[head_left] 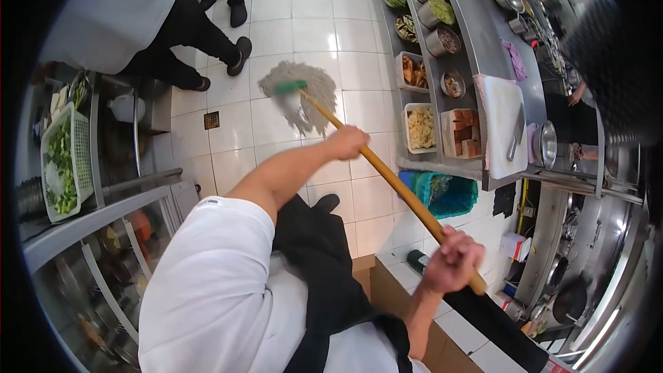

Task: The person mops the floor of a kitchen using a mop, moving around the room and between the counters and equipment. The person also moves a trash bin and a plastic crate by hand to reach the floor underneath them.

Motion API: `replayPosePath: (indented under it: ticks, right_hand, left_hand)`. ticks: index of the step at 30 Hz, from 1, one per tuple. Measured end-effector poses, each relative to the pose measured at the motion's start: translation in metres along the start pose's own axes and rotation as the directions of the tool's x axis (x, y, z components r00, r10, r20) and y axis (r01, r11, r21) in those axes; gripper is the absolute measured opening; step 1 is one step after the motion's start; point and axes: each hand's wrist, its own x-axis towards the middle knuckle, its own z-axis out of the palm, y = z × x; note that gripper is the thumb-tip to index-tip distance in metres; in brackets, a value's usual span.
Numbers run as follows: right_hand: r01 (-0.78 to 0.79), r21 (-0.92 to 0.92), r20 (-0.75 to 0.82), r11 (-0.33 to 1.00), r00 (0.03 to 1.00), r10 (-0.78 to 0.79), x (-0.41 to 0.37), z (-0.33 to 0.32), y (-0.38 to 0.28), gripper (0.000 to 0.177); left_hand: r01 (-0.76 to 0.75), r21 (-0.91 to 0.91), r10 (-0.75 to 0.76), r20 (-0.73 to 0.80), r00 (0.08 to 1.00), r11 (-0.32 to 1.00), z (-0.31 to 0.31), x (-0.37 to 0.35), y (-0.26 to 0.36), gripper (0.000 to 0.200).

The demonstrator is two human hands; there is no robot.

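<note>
A wooden mop handle (404,193) runs diagonally across the view. My left hand (347,143), on an outstretched arm, is closed round its middle part. Nearer its lower right end, my right hand (452,260) holds the handle with curled fingers. The grey, stringy mop head (314,100) lies spread on the white tiled floor (269,38), and the green clamp (289,87) that joins it to the handle looks blurred.
Two people stand at the upper left, one with a dark shoe (239,56) near the mop. A steel counter (476,34) with food containers lines the right. Below it sits a teal-lined bin (452,195). At left are a vegetable basket (81,155) and a floor drain (211,120).
</note>
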Motion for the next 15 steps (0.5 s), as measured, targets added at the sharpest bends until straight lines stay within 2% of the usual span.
replayPosePath:
  ticks: [2, 4, 7, 10, 15]
  right_hand:
    - [-0.071, 0.013, 0.040, 0.997, 0.997, 0.071, -0.015, 0.017, 0.022, 0.015]
    - [-0.114, -0.039, 0.081, 0.993, 0.990, 0.117, -0.035, 0.026, 0.038, 0.014]
    - [-0.174, -0.093, 0.147, 0.980, 0.971, 0.187, -0.063, 0.016, 0.046, 0.013]
    - [-0.217, -0.112, 0.149, 0.970, 0.961, 0.232, -0.090, -0.022, 0.031, 0.014]
    - [-0.268, -0.113, 0.157, 0.957, 0.946, 0.284, -0.120, -0.123, -0.029, 0.016]
  left_hand:
    - [0.126, 0.052, -0.126, -0.016, 0.992, 0.991, -0.018, -0.013, -0.027, 0.011]
    - [0.171, 0.077, -0.168, -0.046, 0.985, 0.982, -0.015, -0.026, -0.054, 0.010]
    - [0.231, 0.121, -0.225, -0.061, 0.972, 0.965, -0.007, -0.047, -0.060, 0.009]
    - [0.251, 0.157, -0.259, 0.027, 0.966, 0.955, 0.018, -0.063, -0.033, 0.011]
    - [0.132, 0.201, -0.163, 0.142, 0.976, 0.971, 0.079, -0.086, 0.061, 0.021]
